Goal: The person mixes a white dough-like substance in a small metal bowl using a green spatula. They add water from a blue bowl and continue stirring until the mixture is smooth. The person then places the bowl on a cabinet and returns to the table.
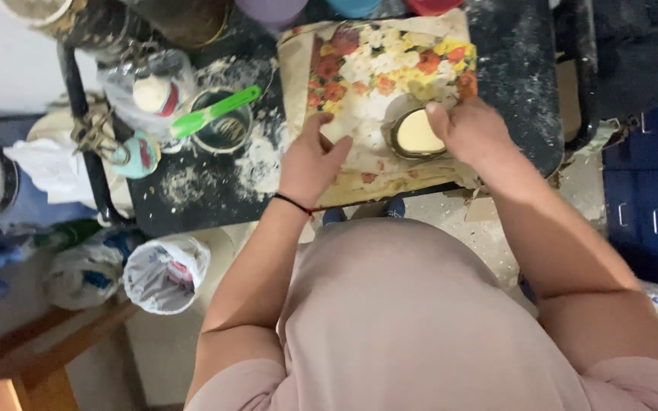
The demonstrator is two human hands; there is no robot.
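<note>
A floral-patterned mat (390, 68) dusted with white flour lies on a dark tabletop (519, 68). On its near part sits a round metal ring (416, 135) filled with pale yellow dough. My right hand (470, 129) rests against the ring's right rim, fingers curled on it. My left hand (315, 158), with a thin dark band at the wrist, lies flat on the mat just left of the ring, fingers apart and holding nothing.
A small round tin with a green spatula (213, 113) across it stands left of the mat amid spilled flour. A plastic bag of flour (150, 91), jars and coloured cups line the far edge. A white bag (165, 274) hangs below; blue drawers (649, 190) stand right.
</note>
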